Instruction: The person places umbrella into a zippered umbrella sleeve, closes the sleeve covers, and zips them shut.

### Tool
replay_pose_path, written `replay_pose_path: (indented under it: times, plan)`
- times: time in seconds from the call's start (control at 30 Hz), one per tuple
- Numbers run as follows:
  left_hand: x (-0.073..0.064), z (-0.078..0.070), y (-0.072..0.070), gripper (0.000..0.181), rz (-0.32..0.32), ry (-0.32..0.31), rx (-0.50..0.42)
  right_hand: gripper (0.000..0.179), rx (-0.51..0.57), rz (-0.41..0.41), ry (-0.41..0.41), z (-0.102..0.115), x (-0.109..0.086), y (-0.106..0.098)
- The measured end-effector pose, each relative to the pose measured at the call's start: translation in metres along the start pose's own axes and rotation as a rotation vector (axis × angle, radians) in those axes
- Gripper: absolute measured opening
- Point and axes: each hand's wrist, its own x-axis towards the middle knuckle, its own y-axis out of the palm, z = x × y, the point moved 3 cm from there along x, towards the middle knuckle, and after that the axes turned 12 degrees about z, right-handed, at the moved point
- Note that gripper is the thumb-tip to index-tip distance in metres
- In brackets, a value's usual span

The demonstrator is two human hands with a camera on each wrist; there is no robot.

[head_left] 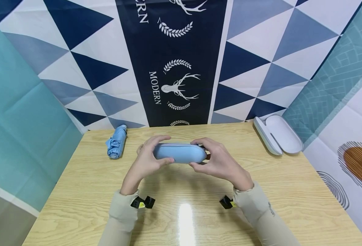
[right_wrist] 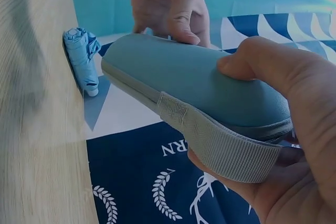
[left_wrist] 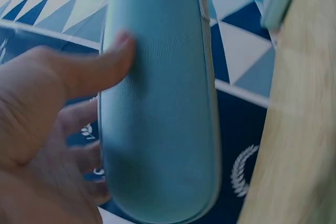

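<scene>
A light blue, rounded oblong zip case (head_left: 181, 153), which looks like a glasses case, is held in the air above the table. My left hand (head_left: 146, 158) grips its left end, thumb on the near face and fingers behind. The right hand (head_left: 219, 160) holds the other end between thumb and fingers. A grey ribbed strap (right_wrist: 226, 148) loops along the case's edge by the right fingers, as the right wrist view shows. Something small and dark brown shows at the right end, mostly hidden by that hand. In the left wrist view the left thumb (left_wrist: 113, 64) is blurred against the case.
On the wooden table (head_left: 85, 191), a folded blue umbrella (head_left: 117, 141) lies at the back left. At the back right an open white hinged case (head_left: 283, 133) stands by the wall. Patterned cloth (head_left: 104, 68) hangs behind the table and along both sides.
</scene>
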Motion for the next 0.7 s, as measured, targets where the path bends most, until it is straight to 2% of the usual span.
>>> replay_pose_path:
  times: [0.1, 0.2, 0.27, 0.43, 0.7]
  plan:
    - [-0.001, -0.007, 0.005, 0.072, 0.036, 0.083, 0.157, 0.059, -0.015, 0.006, -0.046, 0.003, 0.001, 0.002]
    - [-0.002, -0.014, 0.010, 0.072, 0.105, 0.158, 0.204, 0.056, -0.024, 0.026, -0.087, 0.005, 0.001, 0.005]
    - [-0.003, -0.018, 0.013, 0.071, 0.154, 0.183, 0.212, 0.055, -0.030, 0.042, -0.108, 0.007, 0.001, 0.006]
    - [-0.004, -0.022, 0.018, 0.068, 0.279, 0.174, 0.216, 0.055, -0.058, 0.082, -0.129, 0.010, -0.001, 0.009]
    - [-0.004, -0.018, 0.023, 0.059, 0.385, 0.157, 0.183, 0.054, -0.031, 0.166, -0.123, 0.014, -0.002, 0.012]
